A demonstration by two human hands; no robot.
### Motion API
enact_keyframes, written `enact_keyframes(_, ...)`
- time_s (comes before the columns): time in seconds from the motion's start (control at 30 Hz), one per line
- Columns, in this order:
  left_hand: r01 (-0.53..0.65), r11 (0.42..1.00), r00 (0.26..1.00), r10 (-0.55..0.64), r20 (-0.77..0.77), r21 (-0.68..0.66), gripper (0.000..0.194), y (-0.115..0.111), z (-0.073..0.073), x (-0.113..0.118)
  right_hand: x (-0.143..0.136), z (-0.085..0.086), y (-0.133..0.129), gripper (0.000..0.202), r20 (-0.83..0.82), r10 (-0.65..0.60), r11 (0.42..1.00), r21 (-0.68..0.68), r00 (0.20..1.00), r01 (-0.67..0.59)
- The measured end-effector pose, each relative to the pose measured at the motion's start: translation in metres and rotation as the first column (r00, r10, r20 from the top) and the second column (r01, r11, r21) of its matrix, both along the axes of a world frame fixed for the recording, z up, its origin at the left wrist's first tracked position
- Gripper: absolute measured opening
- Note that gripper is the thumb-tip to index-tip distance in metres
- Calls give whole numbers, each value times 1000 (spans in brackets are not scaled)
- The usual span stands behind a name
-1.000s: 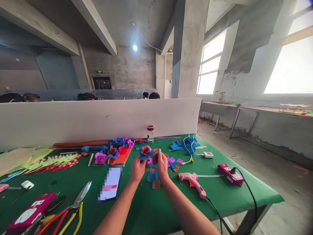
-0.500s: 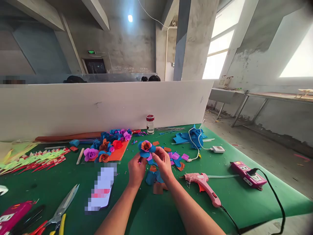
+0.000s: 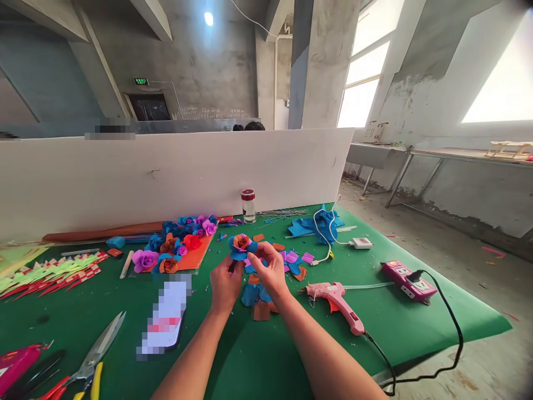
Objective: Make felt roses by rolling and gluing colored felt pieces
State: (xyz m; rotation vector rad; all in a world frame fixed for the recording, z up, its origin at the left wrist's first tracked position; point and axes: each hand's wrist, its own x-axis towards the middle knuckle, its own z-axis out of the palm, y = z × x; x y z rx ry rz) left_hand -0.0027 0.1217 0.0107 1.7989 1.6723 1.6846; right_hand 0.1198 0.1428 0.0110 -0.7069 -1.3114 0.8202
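Observation:
A paper flower (image 3: pixel 242 246) with blue outer petals and an orange-brown centre is held up over the middle of the green table. My left hand (image 3: pixel 226 282) pinches it from below, fingers closed around its base. At its right side, my right hand (image 3: pixel 270 269) has thumb and fingers closed on a blue petal. Beneath and beside the hands lie blue, brown and purple paper pieces (image 3: pixel 261 311). A pink glue gun (image 3: pixel 336 300) rests to the right of my right forearm. Finished-looking flowers (image 3: pixel 169 244) are grouped on an orange sheet at the left.
Scissors (image 3: pixel 98 350) and a phone (image 3: pixel 165 316) lie at the left. A red-lidded jar (image 3: pixel 249 206) stands before the white partition (image 3: pixel 187 172). On the right are a power strip (image 3: pixel 408 281), its black cable, and a white charger (image 3: pixel 361 243).
The view has shifted a little, so the table things appear further left and slightly higher. Both hands still hold the flower, with the right fingers now nearer its rim.

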Motion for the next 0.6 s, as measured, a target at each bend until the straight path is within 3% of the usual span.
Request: enact_keyframes(0.6,26,1000,1000,-26,14,-3,20,-1,2,4,3,3,1,20,-32,-12,1000,-29,999,11)
